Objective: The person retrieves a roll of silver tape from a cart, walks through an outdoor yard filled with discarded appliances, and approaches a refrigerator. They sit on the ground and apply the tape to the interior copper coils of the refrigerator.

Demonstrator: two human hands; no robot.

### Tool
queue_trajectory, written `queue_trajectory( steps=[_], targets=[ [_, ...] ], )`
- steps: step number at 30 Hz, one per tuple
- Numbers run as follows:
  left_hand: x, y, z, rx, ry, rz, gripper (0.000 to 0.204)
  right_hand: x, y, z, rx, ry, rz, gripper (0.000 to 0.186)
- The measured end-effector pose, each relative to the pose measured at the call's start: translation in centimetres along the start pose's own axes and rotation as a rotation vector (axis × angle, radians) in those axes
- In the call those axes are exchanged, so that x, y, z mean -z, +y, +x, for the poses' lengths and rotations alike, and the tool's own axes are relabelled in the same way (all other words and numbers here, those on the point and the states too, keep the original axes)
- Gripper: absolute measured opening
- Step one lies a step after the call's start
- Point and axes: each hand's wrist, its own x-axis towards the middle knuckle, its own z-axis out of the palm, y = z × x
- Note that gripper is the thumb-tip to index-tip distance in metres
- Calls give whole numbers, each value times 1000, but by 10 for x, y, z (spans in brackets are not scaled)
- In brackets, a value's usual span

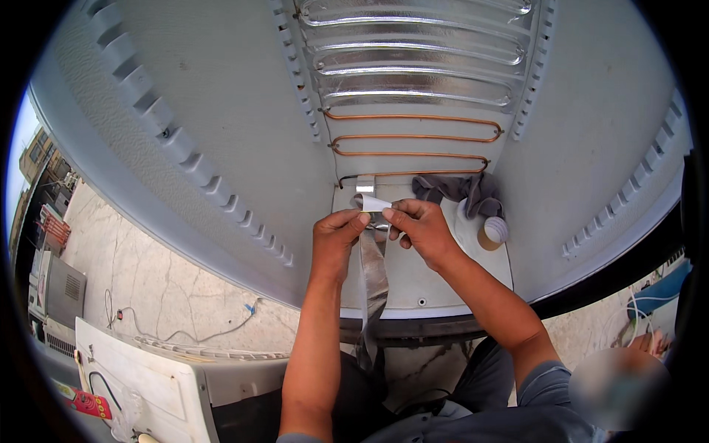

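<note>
A long strip of silver foil tape [374, 273] hangs from my hands, twisting down over the cabinet's front edge toward my legs. At its upper end a piece of white backing paper [377, 203] curls up. My left hand [336, 240] pinches the tape's end between thumb and fingers. Close beside it, my right hand [423, 227] pinches the same end and the paper, thumb on top. Just beyond my hands, a short silver piece [365, 184] lies at the foot of the cabinet's back wall, near the lowest copper tube [413, 173].
I face into a white refrigerator cabinet with ribbed side walls [199, 168]. Foil-covered coils [421, 74] line its back above bare copper tubing. A dark grey cloth [473, 193] and a tan-and-white roll [492, 233] lie right. A white panel [140, 376] stands lower left; another person's hand [653, 344] shows right.
</note>
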Motion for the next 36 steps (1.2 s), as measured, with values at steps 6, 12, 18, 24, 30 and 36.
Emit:
queue_trajectory(
  steps=[6,12,18,24,30,36],
  targets=[
    [-3,0,1,27,2,39,23,4,6,-1,28,20,-4,27],
    [-19,2,-3,-60,48,72,19,3,16,1,159,67,39,21],
    [-19,-1,-4,-56,94,23,17,0,10,-1,-8,65,54,33],
    [-21,-3,-5,-28,7,95,15,13,26,21,-538,-28,510,74],
    [-15,-24,-21,500,43,-50,17,10,51,40,-449,83,460,60],
    [-12,-91,-32,776,73,-236,16,50,116,-6,17,450,-270,47]
  ],
)
